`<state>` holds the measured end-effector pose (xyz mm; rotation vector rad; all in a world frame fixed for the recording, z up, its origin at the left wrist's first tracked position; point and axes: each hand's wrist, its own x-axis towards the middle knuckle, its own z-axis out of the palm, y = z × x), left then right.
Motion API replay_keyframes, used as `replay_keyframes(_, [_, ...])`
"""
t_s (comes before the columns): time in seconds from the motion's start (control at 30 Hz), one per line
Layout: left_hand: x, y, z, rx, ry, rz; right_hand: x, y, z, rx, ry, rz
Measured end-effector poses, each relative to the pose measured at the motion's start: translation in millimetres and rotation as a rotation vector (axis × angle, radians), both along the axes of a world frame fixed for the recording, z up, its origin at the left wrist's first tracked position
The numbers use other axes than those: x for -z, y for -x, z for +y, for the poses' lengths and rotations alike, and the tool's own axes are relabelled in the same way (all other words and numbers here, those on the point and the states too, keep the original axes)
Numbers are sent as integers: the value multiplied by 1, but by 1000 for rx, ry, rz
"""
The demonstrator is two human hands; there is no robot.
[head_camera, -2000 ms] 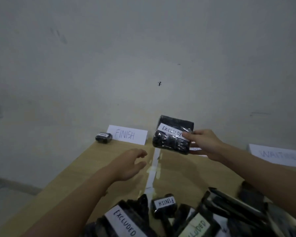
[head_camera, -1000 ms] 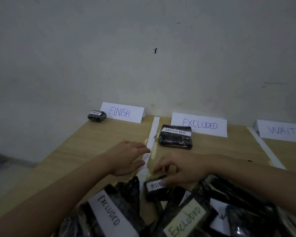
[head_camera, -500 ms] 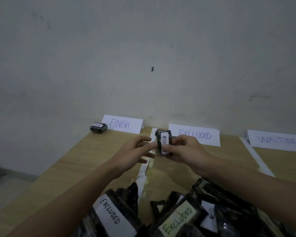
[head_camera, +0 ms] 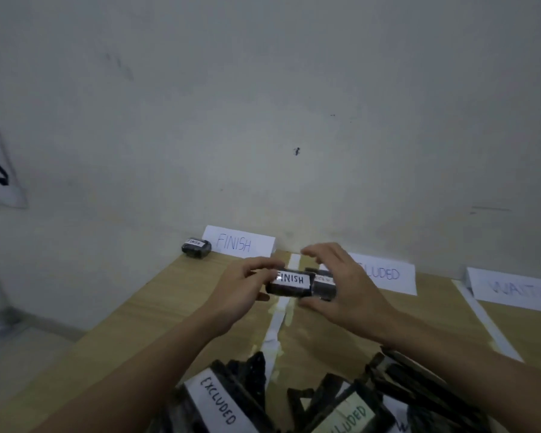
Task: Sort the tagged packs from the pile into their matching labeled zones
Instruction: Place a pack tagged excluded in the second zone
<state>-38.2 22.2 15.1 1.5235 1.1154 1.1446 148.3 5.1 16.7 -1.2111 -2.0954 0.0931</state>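
A small black pack tagged FINISH (head_camera: 289,284) is held in the air above the white tape strip (head_camera: 275,326). My left hand (head_camera: 238,292) grips its left end between thumb and fingers. My right hand (head_camera: 347,289) hovers at its right end with the fingers spread and off the pack. Behind it, a black pack tagged EXCLUDED (head_camera: 325,287) lies on the table, partly hidden by my right hand. The pile of tagged black packs (head_camera: 294,401) sits at the near edge. Paper signs read FINISH (head_camera: 238,243), EXCLUDED (head_camera: 388,276) and WAITING (head_camera: 512,289).
Another FINISH pack (head_camera: 196,247) rests at the far left corner of the wooden table (head_camera: 169,307), beside the FINISH sign. A second tape strip (head_camera: 487,326) separates the EXCLUDED and WAITING zones. The wall stands right behind the signs.
My right hand set the EXCLUDED pack in its zone, took a FINISH pack from the pile and lifted it. The pack has turned level and passed to my left hand; the right hand has opened.
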Motion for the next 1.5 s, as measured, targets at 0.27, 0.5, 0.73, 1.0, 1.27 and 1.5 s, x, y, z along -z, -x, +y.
replay_keyframes(0.27, [29,62,26,-196,-50,122,20,73,63,-126,-10,-132])
replay_keyframes(0.5, [76,98,56,-261,2,342,47,128,169,-13,169,-145])
replay_keyframes(0.73, [96,105,72,-156,-37,403,76,158,234,92,265,-179])
replay_keyframes(1.0, [100,115,75,-98,-24,402,80,160,234,57,274,-229])
replay_keyframes(1.27, [82,113,60,22,-104,646,40,115,146,-248,239,-421])
replay_keyframes(1.5, [72,108,28,174,-199,894,19,83,51,-459,590,-450])
